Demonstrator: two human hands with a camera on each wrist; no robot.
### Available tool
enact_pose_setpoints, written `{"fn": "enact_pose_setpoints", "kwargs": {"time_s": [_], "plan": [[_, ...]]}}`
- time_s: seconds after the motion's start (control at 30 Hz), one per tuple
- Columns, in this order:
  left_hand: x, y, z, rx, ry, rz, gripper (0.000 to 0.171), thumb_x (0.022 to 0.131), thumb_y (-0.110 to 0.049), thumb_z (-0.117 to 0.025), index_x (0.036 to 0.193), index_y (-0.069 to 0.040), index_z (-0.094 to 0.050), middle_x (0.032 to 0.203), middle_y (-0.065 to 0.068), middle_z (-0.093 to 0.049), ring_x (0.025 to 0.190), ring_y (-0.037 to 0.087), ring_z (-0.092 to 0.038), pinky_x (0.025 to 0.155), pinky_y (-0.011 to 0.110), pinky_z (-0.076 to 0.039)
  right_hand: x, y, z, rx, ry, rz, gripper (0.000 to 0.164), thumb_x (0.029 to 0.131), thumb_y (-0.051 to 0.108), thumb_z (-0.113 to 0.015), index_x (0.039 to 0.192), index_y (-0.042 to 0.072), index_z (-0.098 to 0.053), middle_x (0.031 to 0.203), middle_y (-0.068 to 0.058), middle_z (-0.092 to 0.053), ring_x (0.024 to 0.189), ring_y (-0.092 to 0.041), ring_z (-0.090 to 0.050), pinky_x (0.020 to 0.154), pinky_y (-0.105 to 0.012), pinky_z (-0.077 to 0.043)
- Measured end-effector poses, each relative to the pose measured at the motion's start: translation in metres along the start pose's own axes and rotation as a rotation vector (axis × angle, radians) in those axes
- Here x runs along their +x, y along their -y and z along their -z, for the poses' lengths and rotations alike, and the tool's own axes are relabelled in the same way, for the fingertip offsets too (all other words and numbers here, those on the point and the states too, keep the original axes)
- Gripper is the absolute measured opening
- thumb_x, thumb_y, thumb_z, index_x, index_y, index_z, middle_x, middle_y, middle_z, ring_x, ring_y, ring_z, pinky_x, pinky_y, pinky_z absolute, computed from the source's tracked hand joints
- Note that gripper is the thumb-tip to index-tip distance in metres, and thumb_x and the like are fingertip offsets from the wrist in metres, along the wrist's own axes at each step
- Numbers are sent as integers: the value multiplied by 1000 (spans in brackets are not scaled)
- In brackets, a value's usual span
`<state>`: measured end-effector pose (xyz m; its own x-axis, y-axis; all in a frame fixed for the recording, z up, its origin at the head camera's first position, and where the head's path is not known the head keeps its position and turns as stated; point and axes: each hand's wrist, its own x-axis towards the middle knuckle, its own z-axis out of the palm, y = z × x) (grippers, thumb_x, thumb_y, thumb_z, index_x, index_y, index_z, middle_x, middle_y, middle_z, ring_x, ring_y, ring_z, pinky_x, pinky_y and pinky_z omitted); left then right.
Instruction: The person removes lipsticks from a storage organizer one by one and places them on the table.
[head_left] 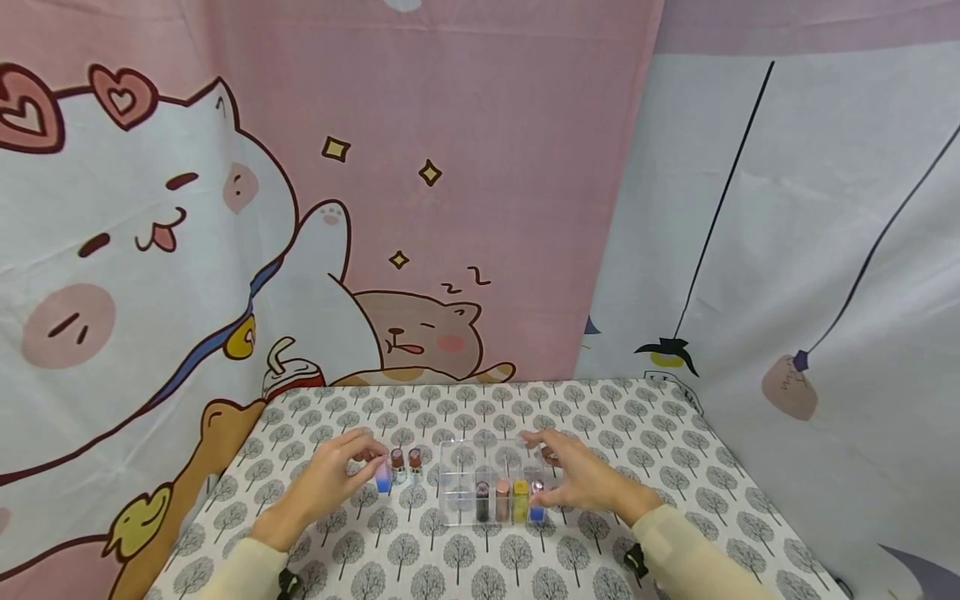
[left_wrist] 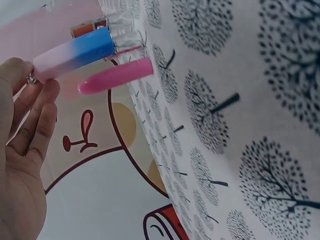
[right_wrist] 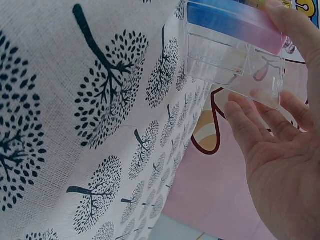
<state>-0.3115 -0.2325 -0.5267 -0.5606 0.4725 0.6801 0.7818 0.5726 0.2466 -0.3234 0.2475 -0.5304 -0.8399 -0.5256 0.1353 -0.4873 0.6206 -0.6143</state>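
Observation:
My left hand [head_left: 337, 467] pinches a blue-and-pink lipstick tube [left_wrist: 75, 54] by its pink end, the blue end pointing down in the head view. Close by stand two clear tubes with brown-red caps [head_left: 406, 459]. A bright pink tube [left_wrist: 117, 77] shows beside the held one in the left wrist view. My right hand [head_left: 573, 471] holds the right side of a clear compartment organizer [head_left: 461, 479], thumb at the front and fingers toward the back. In its front row stand a dark tube [head_left: 482, 502], a peach one [head_left: 502, 502], a yellow one [head_left: 521, 502] and another blue-and-pink tube [right_wrist: 235, 24].
A tablecloth printed with grey trees [head_left: 457, 550] covers the table. Cartoon-printed curtains [head_left: 480, 167] hang behind it and along both sides. The organizer's back compartments show the cloth through them.

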Motion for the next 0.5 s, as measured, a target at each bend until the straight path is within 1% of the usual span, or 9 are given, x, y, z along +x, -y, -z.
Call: {"fn": "enact_pose_setpoints", "kwargs": {"time_s": [0.13,0.2,0.33,0.47,0.5], "plan": [[-4,4,3,6,23,46,27,93,3,-94,116,-8,-84,110,0,-85,94,3,-76,80,35,-75,0,-1,-1,-13,-3,-3,112,84,55,-102,176,26,-46,169,-8,-63,149,-43,-65,123,-72,-60],[-6,6,3,19,30,65,27,94,2,-94,116,-9,-84,111,0,-85,94,3,-76,80,34,-75,0,-1,-1,-19,-2,-2,112,85,55,-102,177,23,-46,169,-9,-63,150,-42,-65,123,-72,-59],[-8,10,4,35,29,71,27,92,3,-95,114,-9,-84,109,0,-85,93,4,-76,79,34,-74,0,0,0,-14,3,1,113,85,53,-101,177,18,-46,171,-11,-62,152,-43,-64,126,-73,-57],[-10,13,6,43,28,86,27,91,3,-95,113,-9,-85,108,0,-84,92,6,-77,79,35,-75,0,1,0,-18,6,0,111,86,54,-101,177,23,-45,172,-13,-61,153,-43,-63,127,-74,-56],[-11,13,7,49,30,100,27,92,2,-96,113,-10,-85,108,-1,-84,92,7,-78,80,35,-75,0,1,0,-21,6,-1,110,86,54,-101,177,24,-45,172,-13,-61,153,-42,-63,127,-73,-56]]}}
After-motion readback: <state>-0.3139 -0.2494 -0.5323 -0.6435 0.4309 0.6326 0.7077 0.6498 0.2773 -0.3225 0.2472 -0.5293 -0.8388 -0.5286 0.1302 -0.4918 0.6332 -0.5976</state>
